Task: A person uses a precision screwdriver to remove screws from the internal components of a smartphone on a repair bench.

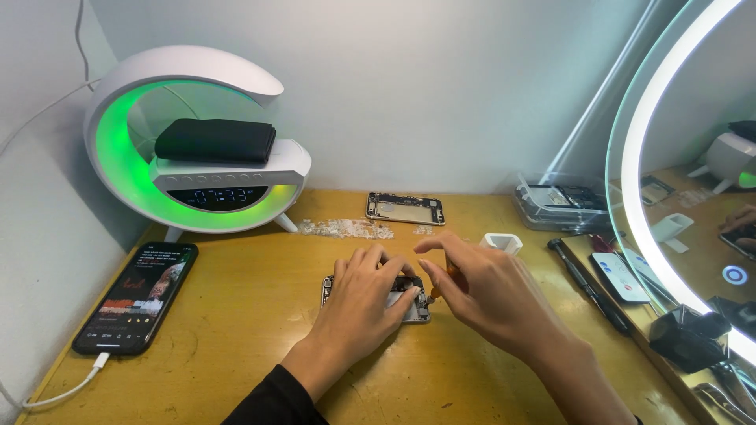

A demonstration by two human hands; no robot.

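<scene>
An opened phone body [412,303] lies on the yellow wooden table [236,330], its inner parts showing. My left hand [358,303] rests on top of it, fingers spread, pressing it down. My right hand [480,291] is pinched around a small orange-handled screwdriver [438,288] whose tip meets the phone's right edge. Most of the phone body is hidden under my left hand.
A second empty phone frame [405,208] lies at the back with pale scraps [344,228] beside it. A charging phone [138,297] lies at left below a green-lit white lamp clock [197,149]. A clear parts box [559,201], white cup [502,242], tools and ring-lit mirror [693,173] stand at right.
</scene>
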